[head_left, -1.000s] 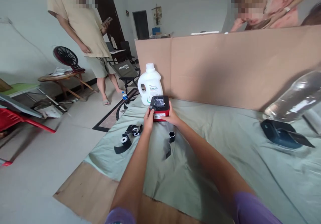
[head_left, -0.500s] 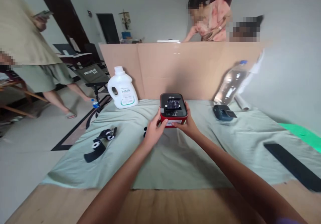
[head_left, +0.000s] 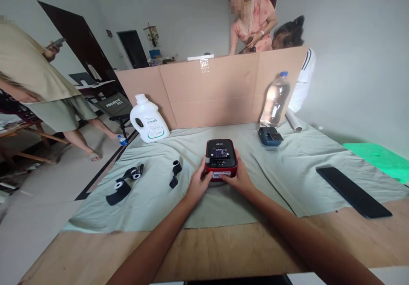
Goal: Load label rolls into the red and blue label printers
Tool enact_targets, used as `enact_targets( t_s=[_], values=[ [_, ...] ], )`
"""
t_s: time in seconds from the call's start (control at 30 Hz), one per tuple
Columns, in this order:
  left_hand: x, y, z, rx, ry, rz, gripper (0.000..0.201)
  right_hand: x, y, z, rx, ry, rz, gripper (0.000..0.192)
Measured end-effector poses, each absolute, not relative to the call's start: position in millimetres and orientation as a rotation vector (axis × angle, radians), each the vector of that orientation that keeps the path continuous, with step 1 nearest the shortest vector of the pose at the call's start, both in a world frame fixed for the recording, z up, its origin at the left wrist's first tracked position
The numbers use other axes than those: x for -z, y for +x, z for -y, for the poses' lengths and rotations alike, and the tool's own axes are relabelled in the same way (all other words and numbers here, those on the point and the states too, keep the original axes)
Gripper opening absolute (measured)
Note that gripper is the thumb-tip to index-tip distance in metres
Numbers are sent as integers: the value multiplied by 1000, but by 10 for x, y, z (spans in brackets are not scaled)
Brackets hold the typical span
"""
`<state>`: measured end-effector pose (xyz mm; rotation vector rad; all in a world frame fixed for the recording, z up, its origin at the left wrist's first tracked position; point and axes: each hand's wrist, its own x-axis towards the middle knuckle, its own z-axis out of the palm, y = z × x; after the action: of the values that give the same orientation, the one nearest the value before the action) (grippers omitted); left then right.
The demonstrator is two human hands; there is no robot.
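A small red device with a black top [head_left: 220, 157] sits on the pale green cloth [head_left: 287, 170] in the middle of the table. My left hand [head_left: 198, 185] grips its left front corner. My right hand [head_left: 238, 178] holds its right front side. Both thumbs rest near the white label on its front face. Two black tape rolls [head_left: 124, 182] lie to the left. A single smaller black roll [head_left: 174, 173] lies just left of my left hand.
A white detergent jug [head_left: 147, 119], a clear water bottle [head_left: 275, 99] and a dark blue device [head_left: 270, 136] stand before a cardboard screen [head_left: 217, 89]. A black slab [head_left: 353, 191] lies at right. A person stands at left; two people are behind the screen.
The view swung right and pulled back. Both hands drew the red device toward me across the cloth, from near the jug to the middle of the table.
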<state>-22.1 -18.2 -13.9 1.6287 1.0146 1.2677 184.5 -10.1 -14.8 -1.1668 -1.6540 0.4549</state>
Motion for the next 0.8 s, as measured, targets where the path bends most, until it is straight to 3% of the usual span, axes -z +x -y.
enact_targets(
  t_s=[0.5, 0.8],
  values=[
    [-3, -317, 134, -1253, 1844, -1132, 47, 115, 1959, 64, -565, -1103, 1682, 105],
    [11, -346, 60, -1215, 1816, -1155, 43, 111, 2012, 12, -571, -1119, 1716, 101]
  ],
)
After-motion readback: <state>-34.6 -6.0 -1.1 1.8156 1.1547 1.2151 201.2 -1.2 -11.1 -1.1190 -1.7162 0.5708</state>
